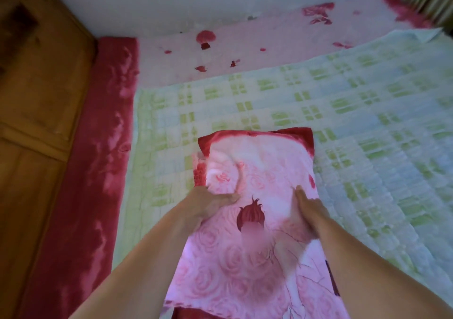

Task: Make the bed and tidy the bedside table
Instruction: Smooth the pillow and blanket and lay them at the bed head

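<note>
Pillow [257,166]: pink rose print, dark red border at the far end; seen over the green-checked quilt [343,122] on the bed; near end cut off by the lower edge.
Left hand [210,203]: clamped on the pillow's left edge, thumb on top, fingers hidden beneath.
Right hand [310,210]: placed on the right edge, well apart from the left; fingers blurred, grip cannot be told.
Beyond the quilt: pink flowered blanket [245,48].
Left side: red plush strip [110,147]; wooden cabinet [36,98], blurred.

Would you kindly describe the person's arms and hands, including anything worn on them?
Both arms are bare, with no sleeve in view on the left arm or right arm. No watch, bracelet or glove shows on the left hand or right hand. Blur hides whether any ring is worn.
</note>
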Demonstrator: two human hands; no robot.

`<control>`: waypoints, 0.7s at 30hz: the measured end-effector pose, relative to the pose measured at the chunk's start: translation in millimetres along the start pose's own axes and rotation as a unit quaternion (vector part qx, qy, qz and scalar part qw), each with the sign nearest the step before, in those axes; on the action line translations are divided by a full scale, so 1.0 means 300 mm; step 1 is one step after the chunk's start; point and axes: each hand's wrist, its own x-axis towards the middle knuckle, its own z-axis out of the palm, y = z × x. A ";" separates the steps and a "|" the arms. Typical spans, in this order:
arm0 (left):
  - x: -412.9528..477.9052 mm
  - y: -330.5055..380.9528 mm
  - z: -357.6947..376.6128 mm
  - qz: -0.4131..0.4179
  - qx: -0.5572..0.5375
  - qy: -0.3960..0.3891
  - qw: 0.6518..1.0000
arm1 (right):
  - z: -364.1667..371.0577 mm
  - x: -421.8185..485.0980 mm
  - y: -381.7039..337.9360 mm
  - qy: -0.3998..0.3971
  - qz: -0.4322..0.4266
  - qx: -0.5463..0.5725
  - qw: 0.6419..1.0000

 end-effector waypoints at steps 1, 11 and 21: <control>-0.021 0.027 -0.017 0.013 0.018 -0.009 1.000 | -0.012 -0.010 0.004 -0.012 0.008 0.056 0.998; -0.399 0.331 -0.127 0.156 0.225 0.018 0.961 | 0.005 -0.072 -0.001 -0.222 -0.024 0.311 0.924; -0.797 0.497 -0.203 0.293 0.310 0.096 0.900 | 0.115 -0.440 -0.109 -0.323 0.027 0.505 0.800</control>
